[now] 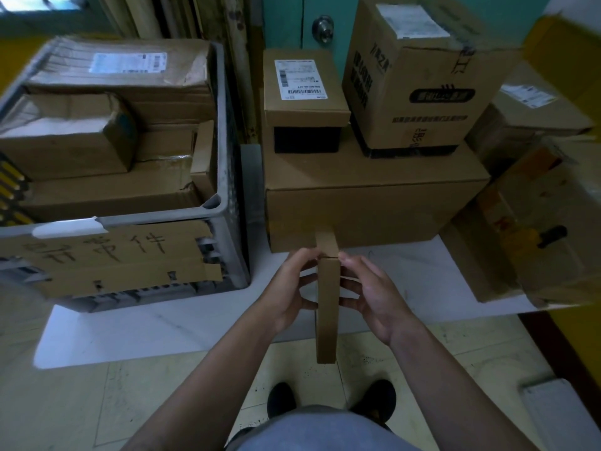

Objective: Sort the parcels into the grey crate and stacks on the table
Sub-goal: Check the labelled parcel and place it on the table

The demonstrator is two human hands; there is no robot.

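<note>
Two hands clamp a slim, flat parcel [327, 314] of plain brown cardboard, stood on its narrow edge. The left hand [289, 288] grips one broad face with partly curled fingers, and the right hand [374, 291] grips the other with bent, half-spread fingertips. The parcel hangs over the front edge of the white surface [162, 327], just before a wide, smooth carton [374, 203].

On that carton stand a small labelled box [302, 102] with a dark base and a tall carton [422, 76] printed in black.

To the left sits the grey crate [232, 177], a perforated plastic bin packed with creased cardboard parcels. A cardboard sign [113, 255] with handwritten characters is fixed across its front. Pale tiles cover the floor [162, 402] below.
</note>
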